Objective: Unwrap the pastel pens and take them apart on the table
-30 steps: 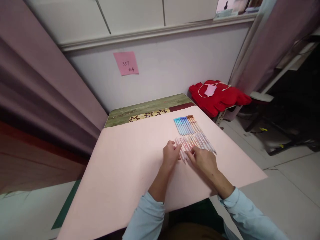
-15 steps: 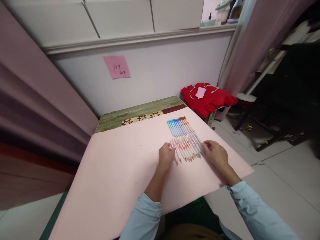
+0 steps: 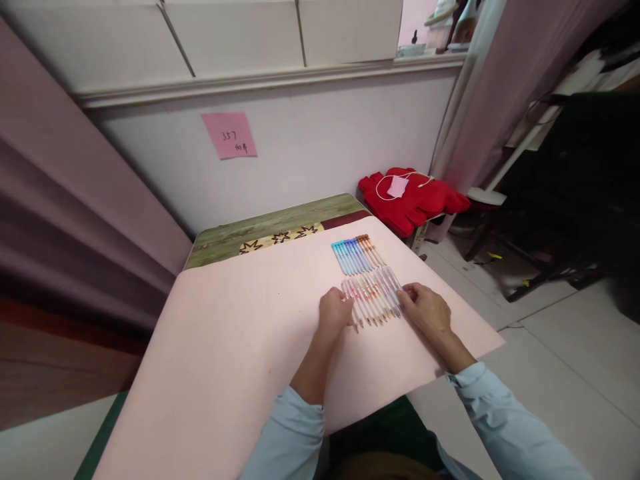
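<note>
A row of slim pens [image 3: 371, 297] with pale barrels and reddish and orange marks lies side by side on the pink table cover. My left hand [image 3: 335, 310] is at its left edge, fingers curled in against the outermost pen. At the opposite edge my right hand [image 3: 429, 310] has thumb and forefinger closed on the last clear-looking pens. The row is held between both hands, its tips pointing toward me. Just beyond lies a second row of pens [image 3: 357, 255], with blue ones on the left and brown-topped ones on the right. My fingertips partly hide the outer pens.
The pink cover [image 3: 230, 347] spreads over a green wood-patterned table [image 3: 220, 243]. Past the far right corner rests a red cushion-like item [image 3: 415, 203] with a white cord. A pink note [image 3: 230, 135] is stuck to the wall. Curtains hang at both sides.
The tips of the nearer row have drawn slightly more level. My right hand has shifted a little left against the pens; the left stays at its edge. The view has moved slightly.
</note>
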Motion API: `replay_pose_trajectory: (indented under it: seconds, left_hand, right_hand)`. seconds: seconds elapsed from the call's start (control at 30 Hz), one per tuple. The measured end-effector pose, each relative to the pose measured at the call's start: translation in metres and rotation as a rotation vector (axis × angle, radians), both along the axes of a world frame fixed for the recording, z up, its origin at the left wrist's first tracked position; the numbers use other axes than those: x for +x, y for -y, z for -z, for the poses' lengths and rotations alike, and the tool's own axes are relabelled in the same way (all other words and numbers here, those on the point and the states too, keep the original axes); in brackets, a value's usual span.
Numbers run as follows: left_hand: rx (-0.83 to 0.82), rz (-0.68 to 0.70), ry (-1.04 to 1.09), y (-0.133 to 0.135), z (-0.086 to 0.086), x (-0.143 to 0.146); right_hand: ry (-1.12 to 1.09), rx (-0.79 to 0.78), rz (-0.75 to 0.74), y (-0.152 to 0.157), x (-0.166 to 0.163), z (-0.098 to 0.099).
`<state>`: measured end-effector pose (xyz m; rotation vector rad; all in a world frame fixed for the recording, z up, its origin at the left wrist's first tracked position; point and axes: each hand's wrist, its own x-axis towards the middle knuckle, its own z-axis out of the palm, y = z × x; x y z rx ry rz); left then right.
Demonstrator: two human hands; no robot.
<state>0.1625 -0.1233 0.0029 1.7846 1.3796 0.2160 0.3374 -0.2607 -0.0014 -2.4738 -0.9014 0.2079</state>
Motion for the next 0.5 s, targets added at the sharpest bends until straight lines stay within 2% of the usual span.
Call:
replay_pose_trajectory:
  seconds: [0.17, 0.23, 0.33, 0.5]
  left_hand:
    - [-0.092, -0.047, 0.079, 0.005, -0.003, 0.005]
    - [-0.068, -0.078, 0.096, 0.005, 0.0, 0.002]
    - [0.132, -0.041, 0.093, 0.005, 0.007, -0.005]
    - [0.468, 0.134, 0.128, 0.009, 0.008, -0.01]
  right_hand:
    - [-0.012, -0.009, 0.001, 0.002, 0.005, -0.004]
    - [0.018, 0.01, -0.01, 0.003, 0.005, -0.003]
    - [0.125, 0.111, -0.047, 0.003, 0.001, 0.004]
    - [0.253, 0.28, -0.304, -0.002, -0.01, 0.018]
